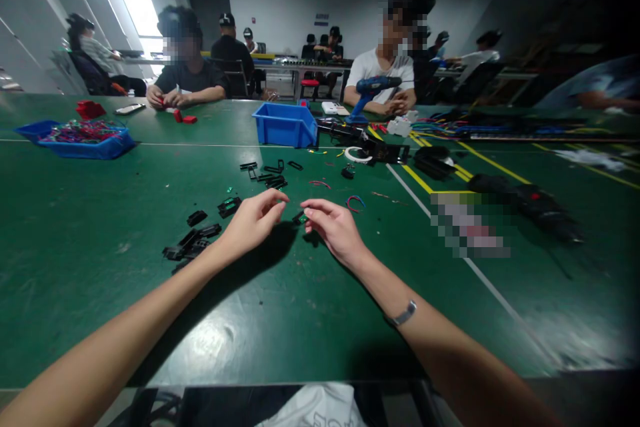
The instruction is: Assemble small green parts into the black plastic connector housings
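Over the bench (280,320), we are observing the right hand (336,228) pinching a small black housing (299,218); the left hand (255,219) is hovering near it, grip narrowly parted. Beyond, black frames (276,182) are lying before a blue bin (285,128).

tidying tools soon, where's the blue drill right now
In the head view, the blue drill stands on the far side of the green table, right of the deep blue bin and in front of the person in the white shirt.
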A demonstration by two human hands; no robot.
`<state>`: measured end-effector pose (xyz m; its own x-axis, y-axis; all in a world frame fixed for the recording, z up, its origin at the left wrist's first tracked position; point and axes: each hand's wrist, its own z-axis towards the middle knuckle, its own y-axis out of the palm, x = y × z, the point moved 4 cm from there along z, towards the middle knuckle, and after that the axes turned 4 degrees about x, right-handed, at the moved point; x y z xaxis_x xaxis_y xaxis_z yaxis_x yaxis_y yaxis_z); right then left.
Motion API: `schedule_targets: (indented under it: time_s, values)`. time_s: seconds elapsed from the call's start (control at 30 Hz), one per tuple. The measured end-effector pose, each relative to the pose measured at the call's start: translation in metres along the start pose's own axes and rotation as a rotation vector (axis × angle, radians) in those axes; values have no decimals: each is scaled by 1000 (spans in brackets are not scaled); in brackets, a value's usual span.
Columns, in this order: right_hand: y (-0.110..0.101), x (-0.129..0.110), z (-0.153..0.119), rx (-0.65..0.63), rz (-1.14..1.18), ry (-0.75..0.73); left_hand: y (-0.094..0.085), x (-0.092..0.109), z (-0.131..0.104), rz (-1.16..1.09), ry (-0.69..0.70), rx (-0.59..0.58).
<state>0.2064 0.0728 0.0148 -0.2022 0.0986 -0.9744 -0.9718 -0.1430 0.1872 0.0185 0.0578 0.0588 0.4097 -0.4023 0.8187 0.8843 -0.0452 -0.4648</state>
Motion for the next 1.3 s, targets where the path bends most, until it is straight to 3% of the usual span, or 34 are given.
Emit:
schedule_targets:
  time_s: [0.07, 0.2, 0.33, 0.53, 0.83, 1.07, 1.3]
  values:
    - [1, 1, -1, 14, 24, 10, 9, -12, -8, 19, 49, 35]
    - [9, 2, -5, -2, 41, 33, 19, -27, -27, 48, 63, -28]
    - [17, 2, -10, -24, 67, 41, 18, -24, -31, -24, 65, 58]
    - [21, 8, -11, -48, 144, 70, 27, -21, -32, -136, 56, -49]
    - [23, 16, -13, -39, 129, 74, 31, -29, -29, -416, -84, -58]
    - [23, 15, -12, -52, 62, 101, 30, -30, -27, -411, -87, -34]
    - [15, -1, -11, 47, -167, -18, 27, -33, -27, -367, -121, 21]
